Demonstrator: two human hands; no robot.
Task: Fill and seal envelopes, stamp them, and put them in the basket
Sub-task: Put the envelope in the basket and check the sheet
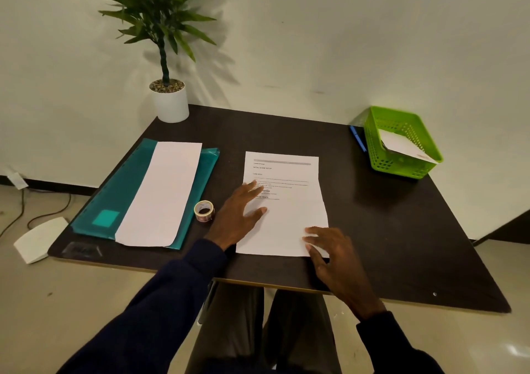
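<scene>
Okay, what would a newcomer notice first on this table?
The printed sheet at the middle of the dark table, with the left hand flat on it and the right hand at its near right corner. Next, the bright green basket at the far right corner and the teal folder on the left.
</scene>
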